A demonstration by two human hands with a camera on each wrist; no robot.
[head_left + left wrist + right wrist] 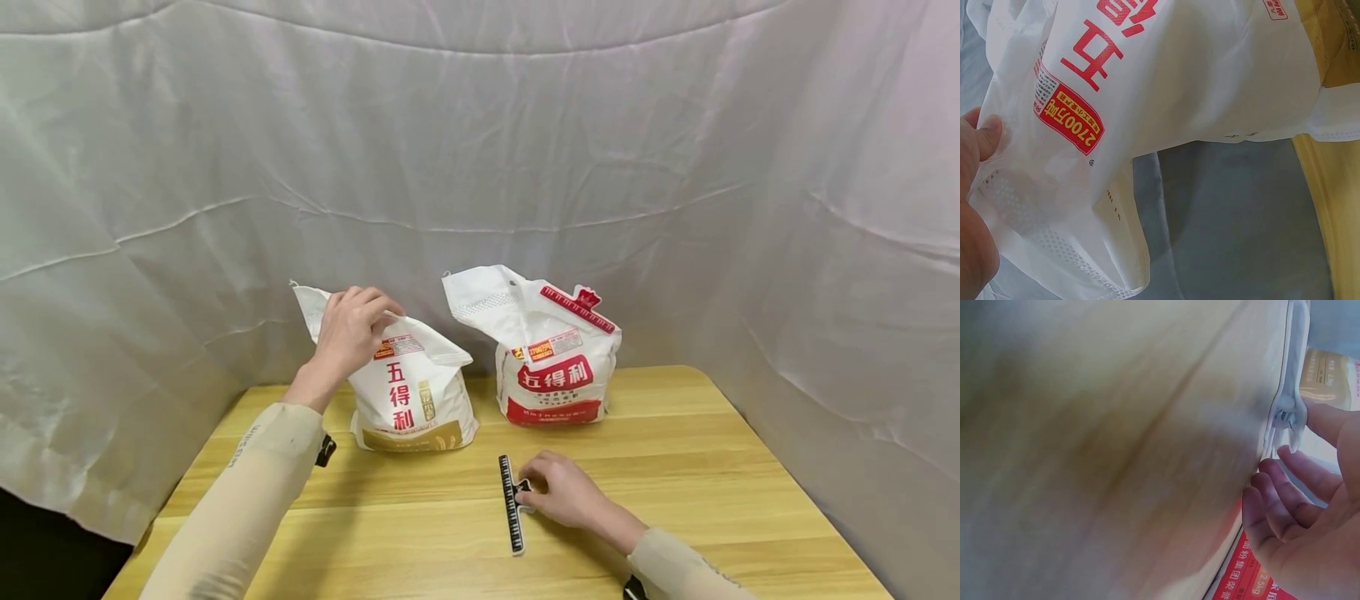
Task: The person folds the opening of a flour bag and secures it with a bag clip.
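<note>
A white flour bag [435,383] with red lettering and a gold band stands at the table's left. My left hand [348,329] grips its upper edge; in the left wrist view, the thumb [989,137] presses on the bag's front. A black-and-white sealing clip [510,508] with a piano-key pattern lies on the table. With thumb and fingers, my right hand [566,492] pinches the clip's handle. The right wrist view shows the clip [1296,356] edge-on, its spring visible beside the thumb.
Behind, to the right, stands a second flour bag [558,383] with a red clip [577,308] across its folded top. A grey-white curtain [480,150] surrounds the back and sides of the wooden table [675,467].
</note>
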